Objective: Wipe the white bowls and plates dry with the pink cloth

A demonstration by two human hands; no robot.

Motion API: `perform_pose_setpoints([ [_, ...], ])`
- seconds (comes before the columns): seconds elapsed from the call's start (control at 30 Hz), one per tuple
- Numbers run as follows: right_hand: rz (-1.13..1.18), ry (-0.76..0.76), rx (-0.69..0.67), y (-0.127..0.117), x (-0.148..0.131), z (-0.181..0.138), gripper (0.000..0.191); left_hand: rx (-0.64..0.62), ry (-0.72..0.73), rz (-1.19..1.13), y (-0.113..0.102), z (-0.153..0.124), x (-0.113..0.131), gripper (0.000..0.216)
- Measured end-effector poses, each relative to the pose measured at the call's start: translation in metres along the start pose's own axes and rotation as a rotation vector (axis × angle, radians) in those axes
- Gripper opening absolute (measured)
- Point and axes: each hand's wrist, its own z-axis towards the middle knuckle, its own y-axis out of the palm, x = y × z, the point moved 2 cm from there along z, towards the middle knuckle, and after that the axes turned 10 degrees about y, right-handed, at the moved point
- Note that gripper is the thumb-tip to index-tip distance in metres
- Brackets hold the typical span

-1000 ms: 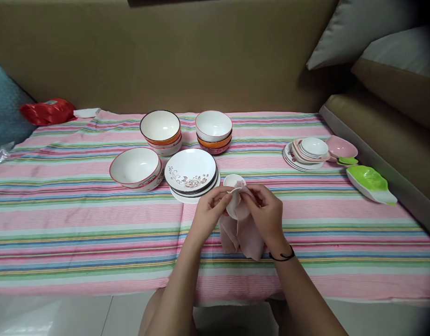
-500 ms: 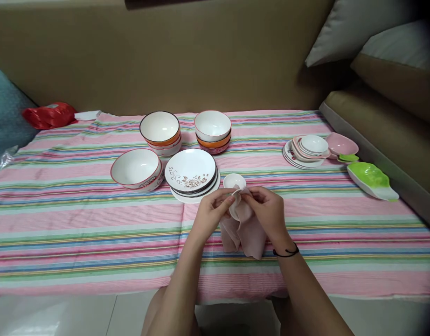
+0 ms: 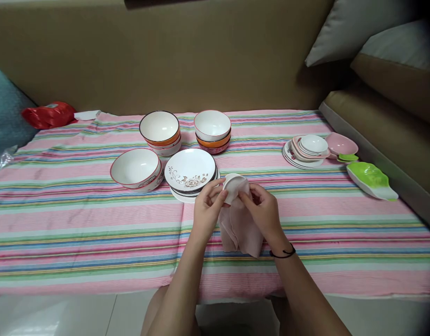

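My left hand [image 3: 207, 207] pinches the rim of a small white dish [image 3: 231, 187] between thumb and fingers. A pale pink cloth [image 3: 243, 228] is in my right hand [image 3: 266, 211], its thumb pressing the fabric against the dish's face. The cloth's loose end hangs down over the striped cover. Just left of my left hand stands a stack of plates, the top plate [image 3: 190, 168] white with a brown flower pattern and dark edge. A small white bowl that lay behind my hands earlier is now hidden.
Stacked bowls stand at the back left [image 3: 159, 127], back middle [image 3: 212, 125] and left [image 3: 135, 169]. To the right are stacked small dishes [image 3: 313, 144], a pink bowl [image 3: 342, 143] and a green leaf-shaped dish [image 3: 371, 179]. A red package [image 3: 50, 115] lies far left.
The dish has turned from edge-on to show its round face, and it has risen slightly away from me. My right hand has moved a little left with the cloth.
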Motion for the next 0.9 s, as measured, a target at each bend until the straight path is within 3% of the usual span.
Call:
perform_pose_setpoints([
  [0.13, -0.014, -0.017, 0.089, -0.003, -0.001, 0.0, 0.023, -0.093, -0.022, -0.026, 0.004, -0.001, 0.001, 0.037],
  [0.33, -0.098, -0.08, 0.144, -0.009, 0.0, 0.001, 0.024, -0.107, -0.052, -0.011, 0.005, -0.003, -0.004, 0.04],
  [0.6, -0.109, -0.177, -0.001, -0.016, 0.001, 0.004, 0.016, -0.322, -0.058, 0.208, 0.005, -0.004, -0.001, 0.035],
  [0.73, -0.138, -0.173, -0.016, -0.014, 0.0, 0.005, 0.018, -0.253, -0.041, 0.18, 0.004, -0.003, -0.005, 0.032],
  [0.9, -0.115, -0.096, -0.001, -0.012, 0.001, 0.007, 0.021, -0.103, -0.161, -0.026, 0.004, -0.004, -0.012, 0.042],
])
